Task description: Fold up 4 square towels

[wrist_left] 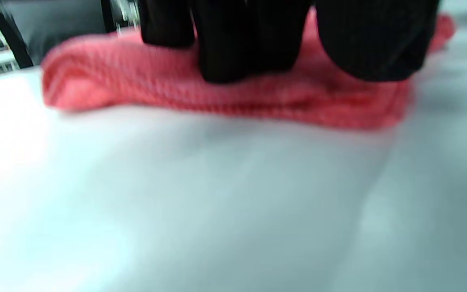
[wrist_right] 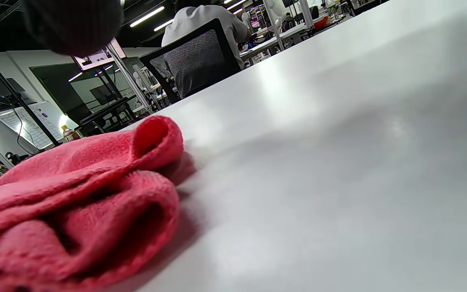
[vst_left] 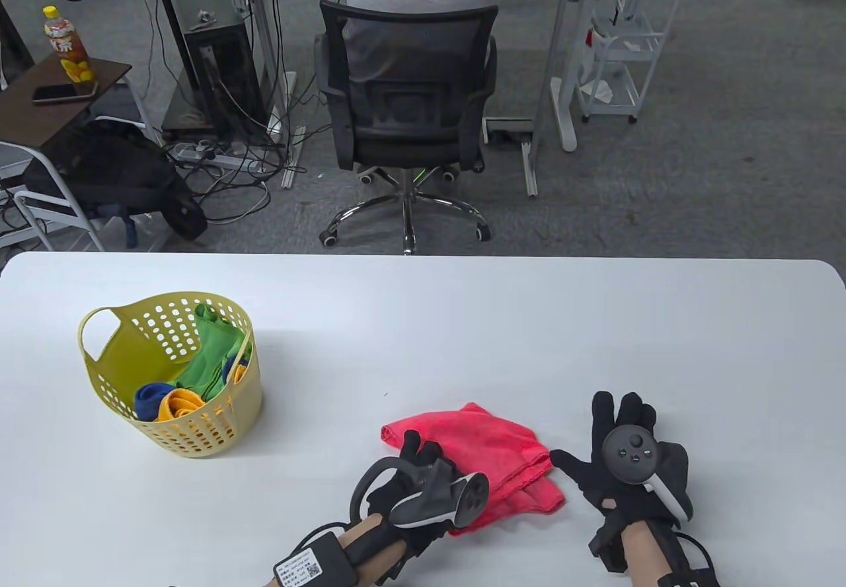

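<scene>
A red towel (vst_left: 492, 458) lies loosely folded and rumpled near the table's front edge. My left hand (vst_left: 418, 449) reaches onto its left edge. In the left wrist view the gloved fingertips (wrist_left: 237, 52) rest on top of the red towel (wrist_left: 225, 97), pressing it down; that view is blurred. My right hand (vst_left: 615, 428) lies flat on the table just right of the towel, fingers spread, thumb pointing toward the cloth, holding nothing. In the right wrist view the red towel (wrist_right: 75, 194) bulges in soft folds at the lower left, and one dark fingertip (wrist_right: 71, 24) hangs above it.
A yellow perforated basket (vst_left: 112, 355) stands at the table's left with green (vst_left: 215, 355), blue and yellow towels inside. The white table (vst_left: 423, 322) stretches bare behind the hands. Beyond its far edge a person sits in a black office chair (vst_left: 410, 104).
</scene>
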`<state>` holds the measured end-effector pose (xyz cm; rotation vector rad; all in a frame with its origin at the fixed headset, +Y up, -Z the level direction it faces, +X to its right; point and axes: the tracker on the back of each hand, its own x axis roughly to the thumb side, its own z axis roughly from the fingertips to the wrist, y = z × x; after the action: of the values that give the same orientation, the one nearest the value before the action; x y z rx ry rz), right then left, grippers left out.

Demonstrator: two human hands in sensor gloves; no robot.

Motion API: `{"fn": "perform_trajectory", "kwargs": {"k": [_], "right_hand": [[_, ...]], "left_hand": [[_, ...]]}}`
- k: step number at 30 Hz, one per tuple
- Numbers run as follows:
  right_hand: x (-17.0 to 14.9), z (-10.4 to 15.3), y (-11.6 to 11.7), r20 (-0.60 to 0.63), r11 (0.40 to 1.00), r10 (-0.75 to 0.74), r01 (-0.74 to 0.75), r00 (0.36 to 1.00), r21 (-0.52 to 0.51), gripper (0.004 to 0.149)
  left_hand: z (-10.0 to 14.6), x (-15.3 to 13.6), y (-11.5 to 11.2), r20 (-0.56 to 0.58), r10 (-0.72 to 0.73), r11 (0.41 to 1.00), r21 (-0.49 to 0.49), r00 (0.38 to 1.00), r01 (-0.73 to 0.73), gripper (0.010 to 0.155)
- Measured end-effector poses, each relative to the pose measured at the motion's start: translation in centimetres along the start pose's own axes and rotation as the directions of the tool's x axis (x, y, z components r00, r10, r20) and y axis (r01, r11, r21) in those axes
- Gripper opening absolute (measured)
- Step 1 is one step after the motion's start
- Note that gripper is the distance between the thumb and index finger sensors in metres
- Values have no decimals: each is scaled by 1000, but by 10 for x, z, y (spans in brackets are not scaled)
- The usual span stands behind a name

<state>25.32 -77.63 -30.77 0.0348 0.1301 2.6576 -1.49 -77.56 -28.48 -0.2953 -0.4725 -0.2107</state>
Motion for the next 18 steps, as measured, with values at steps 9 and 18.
{"fn": "perform_trajectory", "kwargs": {"k": [9, 18], "right_hand": [[5, 0, 4, 9, 1000, 11, -11, 1000, 13, 103], [7, 0, 3, 26, 1000, -17, 16, 1000, 8, 102]], "left_hand": [[-5, -7, -1, -33, 27, 995, 97, 999, -23, 40], [2, -24, 21, -74, 129, 974, 199, 989, -112, 41]]}}
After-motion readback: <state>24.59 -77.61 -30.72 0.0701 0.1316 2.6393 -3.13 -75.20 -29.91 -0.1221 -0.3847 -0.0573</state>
